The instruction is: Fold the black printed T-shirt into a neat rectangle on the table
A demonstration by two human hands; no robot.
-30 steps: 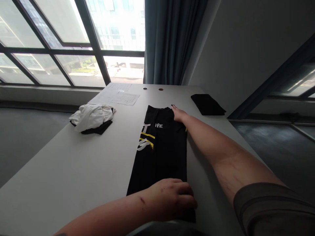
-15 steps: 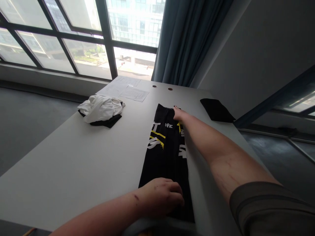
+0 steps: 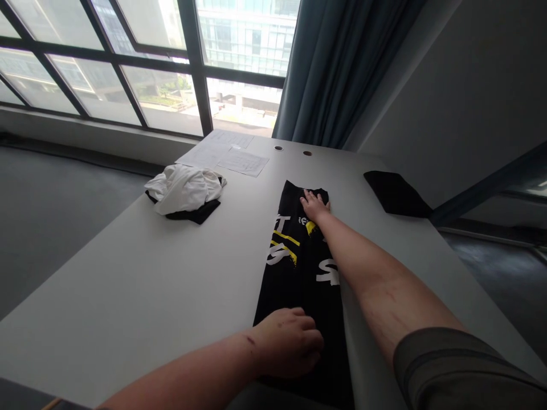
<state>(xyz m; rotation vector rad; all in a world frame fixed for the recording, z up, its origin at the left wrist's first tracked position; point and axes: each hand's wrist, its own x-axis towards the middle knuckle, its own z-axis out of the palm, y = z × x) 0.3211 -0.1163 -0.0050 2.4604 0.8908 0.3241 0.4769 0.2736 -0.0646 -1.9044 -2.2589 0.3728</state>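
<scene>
A black printed garment (image 3: 299, 290) is laid lengthwise on the white surface (image 3: 179, 285), its far end toward the window and its near end beneath the hands. The hands are apart. The right hand (image 3: 315, 205) is set flat on the far end, fingers spread, nothing gripped. The left hand (image 3: 293, 344) is rested on the near part with the fingers curled; whether cloth is pinched beneath it cannot be told.

Change noted: a second ago the far right corner was held at its edge by the right hand, and the right half of the cloth was seen as plain black. White print (image 3: 327, 278) and a yellow patch (image 3: 310, 229) are now exposed along that side, and the small lettering at the middle is partly covered. From this it is judged that the right side has been turned inward and is being pressed down at the far end. The near part appears less settled; its layers are hidden by the left hand.

Surroundings: a crumpled white cloth (image 3: 188, 188) is heaped over a dark cloth (image 3: 200, 213) to the left; a folded black cloth (image 3: 397, 193) is placed at the right edge.
</scene>
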